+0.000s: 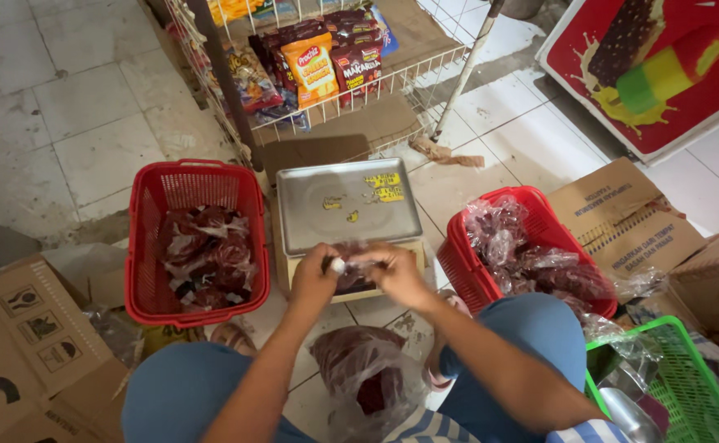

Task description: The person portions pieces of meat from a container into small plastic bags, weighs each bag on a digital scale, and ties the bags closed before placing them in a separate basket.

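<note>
My left hand [314, 277] and my right hand [394, 273] meet in front of a metal scale pan [344, 203], both closed on a small clear plastic bag of dark red stuff [351, 275]. A white bit shows between the left fingers. A red basket [195, 242] with several tied bags of the same red stuff sits to the left. Another red basket [531, 246] with filled clear bags stands to the right. A big open plastic bag of the dark red stuff [367, 373] lies on the floor between my knees.
A wire rack [335, 74] with snack packets stands behind the scale. Cardboard boxes lie at the left [31, 344] and at the right [630, 217]. A green basket [687, 385] is at the lower right. A red ice-cream sign [663, 66] leans at the top right.
</note>
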